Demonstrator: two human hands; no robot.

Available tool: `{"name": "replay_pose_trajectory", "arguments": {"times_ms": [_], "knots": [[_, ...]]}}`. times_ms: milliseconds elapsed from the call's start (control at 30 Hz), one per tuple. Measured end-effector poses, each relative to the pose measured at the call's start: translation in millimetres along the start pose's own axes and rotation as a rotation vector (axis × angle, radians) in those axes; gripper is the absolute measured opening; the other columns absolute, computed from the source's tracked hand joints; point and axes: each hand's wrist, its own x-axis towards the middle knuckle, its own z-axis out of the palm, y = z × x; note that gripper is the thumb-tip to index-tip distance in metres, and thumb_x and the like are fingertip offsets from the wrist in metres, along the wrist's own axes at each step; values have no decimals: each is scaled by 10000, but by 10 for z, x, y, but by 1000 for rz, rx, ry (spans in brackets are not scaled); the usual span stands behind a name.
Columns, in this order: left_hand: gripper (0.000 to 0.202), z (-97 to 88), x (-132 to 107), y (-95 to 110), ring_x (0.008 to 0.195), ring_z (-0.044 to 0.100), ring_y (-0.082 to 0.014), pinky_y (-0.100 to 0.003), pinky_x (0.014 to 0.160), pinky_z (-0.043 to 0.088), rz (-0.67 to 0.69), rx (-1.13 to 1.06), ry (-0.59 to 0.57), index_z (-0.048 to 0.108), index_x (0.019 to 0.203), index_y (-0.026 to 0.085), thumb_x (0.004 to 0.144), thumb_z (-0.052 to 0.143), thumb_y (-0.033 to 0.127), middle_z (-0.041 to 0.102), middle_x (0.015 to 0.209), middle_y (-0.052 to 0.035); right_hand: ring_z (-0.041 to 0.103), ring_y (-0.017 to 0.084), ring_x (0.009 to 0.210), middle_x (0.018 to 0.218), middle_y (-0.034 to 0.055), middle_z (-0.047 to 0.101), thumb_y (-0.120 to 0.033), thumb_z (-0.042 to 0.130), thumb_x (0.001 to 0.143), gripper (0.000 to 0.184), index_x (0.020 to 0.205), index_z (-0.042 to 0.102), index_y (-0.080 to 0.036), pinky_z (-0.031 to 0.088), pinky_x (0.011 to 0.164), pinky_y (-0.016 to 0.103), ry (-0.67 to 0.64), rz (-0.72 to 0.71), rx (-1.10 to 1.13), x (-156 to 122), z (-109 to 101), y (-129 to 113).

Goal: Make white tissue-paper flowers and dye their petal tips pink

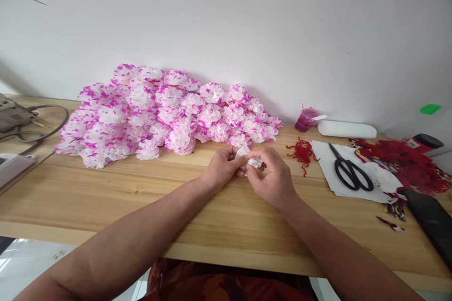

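Between my two hands, above the middle of the wooden table [141,197], is a small crumpled white tissue paper flower [254,163]. My left hand [224,165] is closed around its left side. With thumb and fingertips, my right hand [271,174] pinches it from the right. The fingers hide part of the paper. Just behind my hands lies a wide heap of white tissue paper flowers [180,141] with magenta-tinted edges, piled against the wall.
Right of my hands lie red yarn pieces [302,151], a cup of magenta liquid [305,120], a white roll [346,129], white paper sheets [339,188], black scissors [349,169], a red yarn heap [409,162] and a dark flat object [429,221]. Cables [52,124] lie at left.
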Motion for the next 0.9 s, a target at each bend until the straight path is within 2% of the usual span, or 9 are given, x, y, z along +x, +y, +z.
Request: {"name": "replay_pose_trajectory", "arguments": {"times_ms": [133, 300, 533, 733, 900], "knots": [[458, -19, 14, 11, 545, 576, -70, -178, 531, 462, -11, -4, -1, 604, 809, 117, 640, 867, 453, 662, 657, 4, 573, 151, 711, 816, 19, 623, -63, 548, 798, 165, 837, 593, -217, 469, 645, 269, 11, 38, 22, 13, -14, 16], [445, -20, 13, 44, 583, 597, -82, -192, 553, 475, -13, -20, -26, 621, 863, 115, 675, 849, 448, 669, 703, -4, 559, 139, 641, 760, 3, 634, -107, 570, 783, 112, 803, 592, -215, 465, 625, 273, 8, 160, 82, 7, -31, 49], [459, -20, -25, 69, 713, 641, -108, -214, 652, 505, -36, -4, -67, 634, 981, 112, 629, 884, 268, 699, 830, -32, 594, 144, 653, 756, -2, 652, -133, 603, 778, 91, 817, 610, -215, 480, 636, 270, 7, 258, 137, 12, -50, 111], [383, -41, 0, 62, 622, 609, -86, -204, 590, 458, -3, -23, -57, 635, 936, 119, 655, 855, 257, 692, 770, -17, 625, 155, 729, 862, 21, 685, -127, 587, 819, 168, 931, 670, -220, 491, 662, 274, -16, 213, 190, 13, -56, 143], [361, -35, 0, 76, 594, 592, -81, -199, 558, 430, -10, -5, -36, 642, 936, 113, 666, 832, 258, 691, 750, -19, 617, 156, 749, 870, 27, 663, -96, 564, 807, 182, 895, 664, -219, 494, 671, 279, -9, 184, 194, 14, -73, 145]]}}
